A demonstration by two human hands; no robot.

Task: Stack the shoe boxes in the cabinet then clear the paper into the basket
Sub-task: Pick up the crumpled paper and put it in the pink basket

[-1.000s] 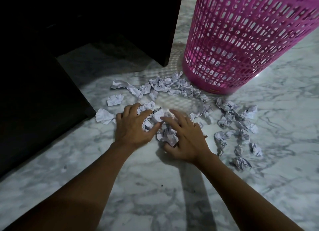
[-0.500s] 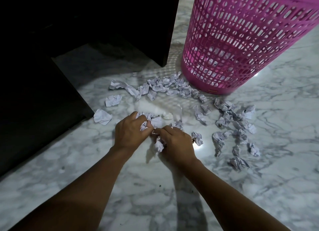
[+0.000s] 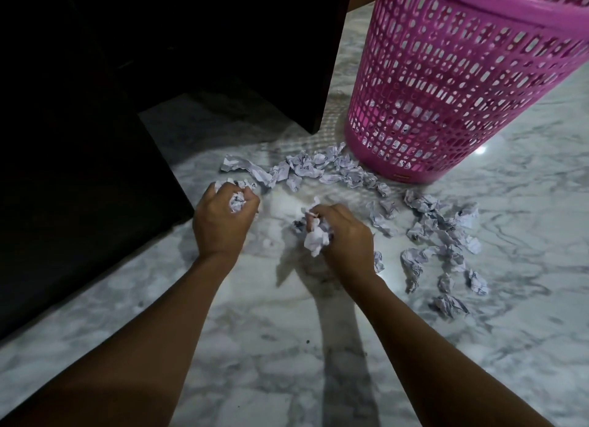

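Open marble floor [image 3: 255, 356] is found in the near part. The left is blocked by a dark cabinet [image 3: 79, 187], the far right by a pink basket [image 3: 446, 91] fringed with crumpled paper [image 3: 306, 169].

Dim overall; the dark cabinet [image 3: 95, 123] at left is almost black. A small glare spot shines on the grey-veined marble floor [image 3: 526, 209] far right; long shadows stretch toward the near edge.

A paper wad [image 3: 237, 202] is gripped in the left hand [image 3: 221, 225] and another wad [image 3: 316, 239] in the right hand [image 3: 345, 237], both near the pink basket [image 3: 446, 91]. Loose paper scraps [image 3: 439, 222] are strewn around the basket's base; a dark cabinet [image 3: 95, 203] is seen left of it.
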